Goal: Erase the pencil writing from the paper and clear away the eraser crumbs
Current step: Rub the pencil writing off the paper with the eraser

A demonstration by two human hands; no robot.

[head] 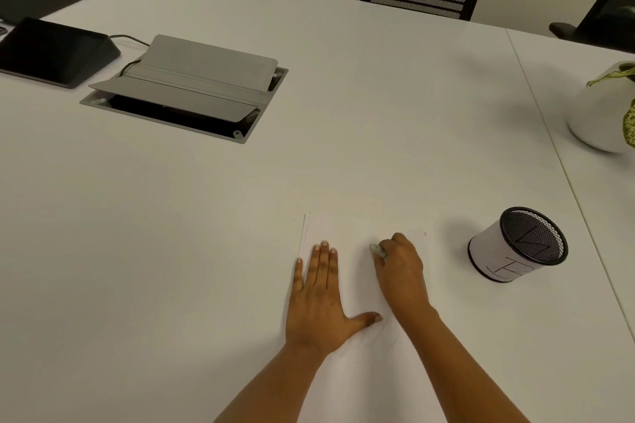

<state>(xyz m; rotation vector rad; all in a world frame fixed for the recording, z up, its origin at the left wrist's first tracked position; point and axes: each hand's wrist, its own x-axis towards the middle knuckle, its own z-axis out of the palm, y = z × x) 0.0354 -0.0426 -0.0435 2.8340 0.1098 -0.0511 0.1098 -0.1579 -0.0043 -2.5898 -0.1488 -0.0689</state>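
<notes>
Paper [354, 271] lies flat on the white worktop [206, 216], under and between both hands, its left edge just beyond the little finger of the left hand [318, 295]. That hand is spread, palm down, fingers straight and thumb swung out toward the right wrist, pressing the sheet to the worktop. The right hand [400, 264] is curled, pinching a small pale eraser [377, 250] at its fingertips, with the tip of the eraser down at the sheet just right of the left hand's fingertips. The pencil writing is too faint to make out, and no crumbs show, so how much is left to rub cannot be told. The step in hand looks like the rubbing itself. To do it well, the flat hand should bear down close beside the patch being worked, so the sheet neither slides nor buckles. Strokes are best short, light and directed away from the holding hand, since rubbing toward it could crease the thin sheet. A mesh pen cup [517, 244] stands well to the right of the right hand, clear of the strokes; sweeping the crumbs comes afterwards.
</notes>
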